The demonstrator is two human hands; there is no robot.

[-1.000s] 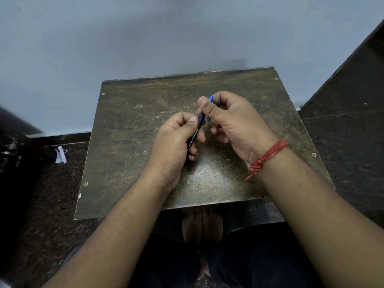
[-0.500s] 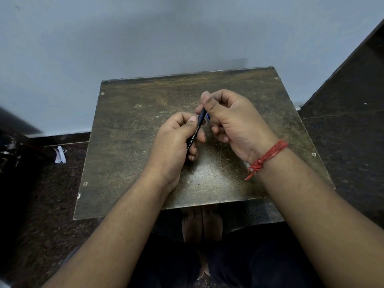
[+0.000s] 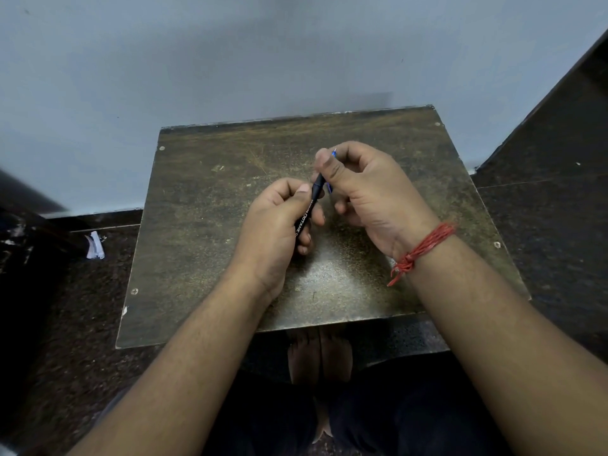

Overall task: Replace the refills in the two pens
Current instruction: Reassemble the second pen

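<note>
- Change over the last second: the blue piece (image 3: 334,153) at the right hand (image 3: 371,192) first showed as a clear tip above the fingers, then all but vanished behind the thumb, and now peeks out again as a thin sliver at the thumb tip, with a second blue glimpse lower down beside the barrel.
- Left hand (image 3: 279,225) has not shifted; the black pen barrel (image 3: 311,209) sits at the same slant, upper end pointing away from the person toward the right hand.
- Reading: small working motions at the barrel's upper end, likely the blue part or refill being seated or drawn out. Which of the two cannot be told. Whether this is the first or second pen cannot be told either; no other pen is visible.
- Left grip: fingers curled round the lower barrel, thumb pressed along its printed side. Firm hold, barrel raised clear of the tabletop (image 3: 204,225).
- Right grip: narrow pinch, thumb against curled forefinger, closed on the blue piece right at the barrel's upper end. Remaining fingers are folded under the palm; whether they hold anything is hidden.
- Red thread band (image 3: 424,248) sits on the right wrist.
- Scrap of white paper (image 3: 94,246) lies on the floor left of the tabletop.
</note>
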